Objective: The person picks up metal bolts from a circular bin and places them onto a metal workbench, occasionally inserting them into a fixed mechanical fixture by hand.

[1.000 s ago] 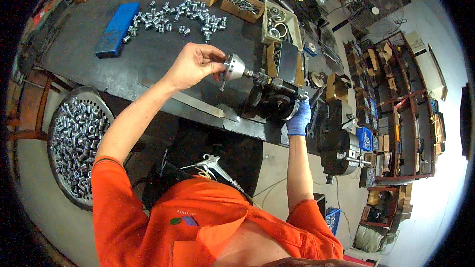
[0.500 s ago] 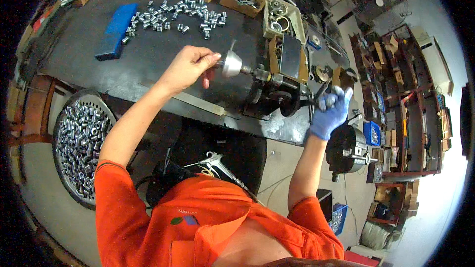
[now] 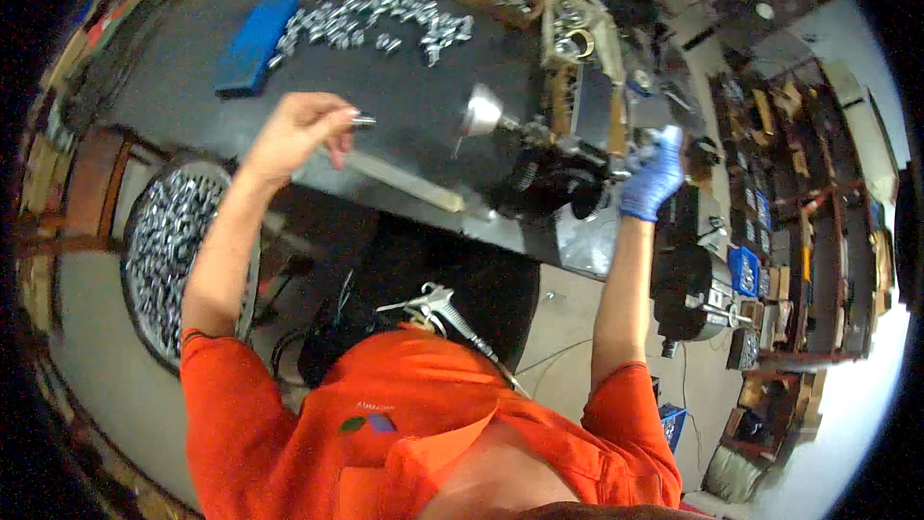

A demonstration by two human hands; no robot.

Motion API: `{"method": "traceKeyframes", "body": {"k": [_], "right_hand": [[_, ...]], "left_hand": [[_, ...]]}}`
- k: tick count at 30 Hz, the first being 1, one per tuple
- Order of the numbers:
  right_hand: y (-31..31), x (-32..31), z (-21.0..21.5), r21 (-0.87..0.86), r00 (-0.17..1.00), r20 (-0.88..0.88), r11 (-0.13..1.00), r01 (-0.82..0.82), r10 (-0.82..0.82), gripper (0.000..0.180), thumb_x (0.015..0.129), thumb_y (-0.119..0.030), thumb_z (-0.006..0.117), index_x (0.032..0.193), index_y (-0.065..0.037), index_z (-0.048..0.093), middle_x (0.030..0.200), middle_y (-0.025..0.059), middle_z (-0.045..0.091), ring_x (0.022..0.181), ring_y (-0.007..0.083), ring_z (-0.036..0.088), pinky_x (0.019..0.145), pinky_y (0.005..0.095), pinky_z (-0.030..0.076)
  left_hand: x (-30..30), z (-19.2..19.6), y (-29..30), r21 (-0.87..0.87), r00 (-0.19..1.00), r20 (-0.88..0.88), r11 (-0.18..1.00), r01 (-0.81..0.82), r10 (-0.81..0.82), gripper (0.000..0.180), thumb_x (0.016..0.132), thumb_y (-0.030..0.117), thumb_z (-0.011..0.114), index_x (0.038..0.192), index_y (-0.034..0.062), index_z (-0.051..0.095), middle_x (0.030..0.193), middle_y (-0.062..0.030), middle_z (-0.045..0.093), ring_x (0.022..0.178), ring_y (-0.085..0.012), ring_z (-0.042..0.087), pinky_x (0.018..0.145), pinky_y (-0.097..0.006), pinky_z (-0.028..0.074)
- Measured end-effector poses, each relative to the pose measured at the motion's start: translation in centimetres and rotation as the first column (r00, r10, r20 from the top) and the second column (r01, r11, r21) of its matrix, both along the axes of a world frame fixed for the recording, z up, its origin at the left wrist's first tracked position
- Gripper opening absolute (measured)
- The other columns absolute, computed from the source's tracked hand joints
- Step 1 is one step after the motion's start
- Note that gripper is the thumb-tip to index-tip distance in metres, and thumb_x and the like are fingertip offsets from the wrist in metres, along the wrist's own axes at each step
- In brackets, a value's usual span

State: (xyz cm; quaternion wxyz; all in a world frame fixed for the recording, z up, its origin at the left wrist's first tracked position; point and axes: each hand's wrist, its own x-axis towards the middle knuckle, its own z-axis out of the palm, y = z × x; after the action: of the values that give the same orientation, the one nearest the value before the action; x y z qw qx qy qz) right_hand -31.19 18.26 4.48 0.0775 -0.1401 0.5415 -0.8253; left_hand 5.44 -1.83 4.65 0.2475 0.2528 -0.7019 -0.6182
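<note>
My bare left hand (image 3: 300,135) hovers above the near part of the dark bench (image 3: 395,144). Its thumb and fingers pinch a small shiny metal sleeve (image 3: 364,119), whose end sticks out toward the right. To the right of it, a silver cone-shaped head (image 3: 482,113) sits on the end of a small dark bench machine (image 3: 553,183). My right hand (image 3: 654,178), in a blue glove, is at the machine's right end. Its fingers are curled, and motion blur hides what they grip.
Loose metal sleeves (image 3: 371,19) lie scattered beside a blue block (image 3: 258,46). A round perforated tray (image 3: 241,270) full of similar parts stands at left. Parts boxes (image 3: 582,39) line the bench's right side. An air gun (image 3: 438,303) lies below the bench edge.
My left hand has moved left, away from the cone-shaped head, with the metal sleeve in its fingers. My gloved hand has shifted slightly at the machine's right end. The whole view has shifted a little.
</note>
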Motion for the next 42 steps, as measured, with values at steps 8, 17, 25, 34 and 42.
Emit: {"method": "traceKeyframes", "body": {"k": [8,17,25,34,42], "right_hand": [[9.4,4.6,-2.2,-0.211,0.940,-0.046,0.917,-0.339,0.337,0.042,0.093,-0.038,0.041,0.081,0.000,0.053,0.047,-0.0033,0.029,0.037,0.0056,0.024,0.033,0.0208,0.020],[4.1,2.8,-7.7,-0.015,0.978,0.188,0.996,-0.085,0.087,0.029,0.091,-0.032,0.048,0.072,-0.012,0.053,0.055,-0.0073,0.043,0.045,0.0039,0.036,0.042,0.0189,0.027],[6.2,3.7,-8.0,-0.009,0.975,0.213,0.997,-0.070,0.071,0.037,0.087,-0.038,0.054,0.075,-0.003,0.057,0.050,-0.0031,0.042,0.040,0.0049,0.035,0.036,0.0185,0.025],[7.2,4.4,-7.8,-0.025,0.970,0.232,0.997,-0.067,0.071,0.038,0.088,-0.036,0.053,0.082,0.002,0.057,0.047,-0.0035,0.038,0.037,0.0045,0.031,0.035,0.0183,0.025],[7.3,4.2,-7.8,-0.001,0.959,0.275,0.998,-0.070,0.068,0.035,0.092,-0.033,0.045,0.081,-0.002,0.058,0.048,-0.0036,0.036,0.039,0.0052,0.032,0.035,0.0185,0.026]], "left_hand": [[22.6,-1.3,3.4,-0.420,0.640,0.460,0.786,-0.453,0.615,0.029,0.082,0.024,0.062,0.088,-0.0046,0.059,0.064,-0.0041,0.057,0.056,-0.0108,0.054,0.055,-0.027,0.043],[10.1,0.0,0.5,-0.413,0.822,0.287,0.837,-0.358,0.493,0.021,0.076,0.007,0.062,0.096,0.0018,0.059,0.077,-0.0031,0.061,0.068,-0.0064,0.055,0.060,-0.022,0.045],[-13.3,-6.3,-4.7,-0.675,0.900,0.396,0.722,0.151,0.182,0.025,0.077,0.013,0.055,0.100,0.0057,0.059,0.086,-0.0177,0.063,0.083,-0.0350,0.060,0.073,-0.042,0.047],[-21.6,-9.6,-3.7,-0.744,0.846,0.521,0.547,0.384,0.115,0.029,0.079,0.034,0.057,0.088,0.0066,0.061,0.081,-0.0164,0.063,0.079,-0.0336,0.062,0.070,-0.045,0.048],[-17.7,-8.4,-2.2,-0.795,0.884,0.459,0.484,0.365,0.088,0.024,0.071,0.021,0.062,0.088,0.0049,0.057,0.075,-0.0147,0.062,0.072,-0.0315,0.061,0.062,-0.038,0.048]]}}
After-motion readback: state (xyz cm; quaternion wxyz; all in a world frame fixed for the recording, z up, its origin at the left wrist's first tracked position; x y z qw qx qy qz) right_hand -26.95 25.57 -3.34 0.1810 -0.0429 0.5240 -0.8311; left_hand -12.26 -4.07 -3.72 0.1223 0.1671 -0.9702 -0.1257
